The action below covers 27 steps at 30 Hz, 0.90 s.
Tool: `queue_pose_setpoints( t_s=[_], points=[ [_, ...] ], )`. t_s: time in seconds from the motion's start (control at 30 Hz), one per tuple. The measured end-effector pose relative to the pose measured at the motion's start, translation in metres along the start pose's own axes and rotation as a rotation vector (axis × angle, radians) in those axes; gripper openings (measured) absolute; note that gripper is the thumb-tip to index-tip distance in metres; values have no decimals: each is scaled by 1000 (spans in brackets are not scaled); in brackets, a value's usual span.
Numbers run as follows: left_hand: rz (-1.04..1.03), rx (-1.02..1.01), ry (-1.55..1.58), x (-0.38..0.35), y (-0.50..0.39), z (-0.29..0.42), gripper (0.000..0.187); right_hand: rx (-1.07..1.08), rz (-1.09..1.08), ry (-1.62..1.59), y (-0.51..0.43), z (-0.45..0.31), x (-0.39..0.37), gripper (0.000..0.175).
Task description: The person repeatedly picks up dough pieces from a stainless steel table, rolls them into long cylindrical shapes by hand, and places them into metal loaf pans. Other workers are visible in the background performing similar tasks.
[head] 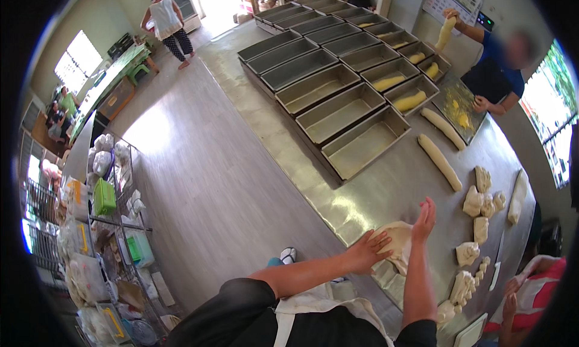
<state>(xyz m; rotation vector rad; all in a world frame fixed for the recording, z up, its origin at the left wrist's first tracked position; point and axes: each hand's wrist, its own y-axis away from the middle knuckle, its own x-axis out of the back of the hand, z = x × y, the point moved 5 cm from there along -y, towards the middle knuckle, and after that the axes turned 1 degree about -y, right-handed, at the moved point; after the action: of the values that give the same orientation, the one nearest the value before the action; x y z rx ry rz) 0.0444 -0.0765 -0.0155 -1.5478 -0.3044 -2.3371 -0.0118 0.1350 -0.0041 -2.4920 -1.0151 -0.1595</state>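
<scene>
A flattened piece of dough (398, 240) lies on the metal table near its front edge. My left hand (367, 252) rests on the dough's left side with its fingers spread. Raised at the dough's right edge is my right hand (424, 218), its palm turned toward the dough. Two rolled dough logs (439, 162) lie beyond my hands, and another dough log (518, 197) is farther right. Cut dough pieces (466, 254) form a rough line to the right, beside a long knife with a white handle (495, 276).
Rows of metal loaf pans (366, 141) cover the table's far part; some hold yellowish dough. A co-worker (497, 71) lifts a dough log over a greased tray (461, 107). Another person's hands (511, 297) are at lower right. A wire shelf (122, 225) stands left, across the floor.
</scene>
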Motion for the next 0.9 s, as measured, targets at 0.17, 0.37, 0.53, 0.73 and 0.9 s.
queue_pose_setpoints(
  t_s=[0.17,0.37,0.53,0.73,0.9],
  points=[
    [-158,85,-73,6,-5,3,94,323,-292,556,32,-29,-51,40],
    [-422,140,-93,41,-32,7,77,398,-221,284,75,-38,18,49],
    [-497,276,60,40,-101,1,53,-218,-134,23,68,-8,39,44],
    [229,244,-170,24,-157,-14,45,-8,23,396,25,1,32,32],
    [421,181,-270,9,-177,-32,51,50,66,521,5,19,19,31]
  ],
)
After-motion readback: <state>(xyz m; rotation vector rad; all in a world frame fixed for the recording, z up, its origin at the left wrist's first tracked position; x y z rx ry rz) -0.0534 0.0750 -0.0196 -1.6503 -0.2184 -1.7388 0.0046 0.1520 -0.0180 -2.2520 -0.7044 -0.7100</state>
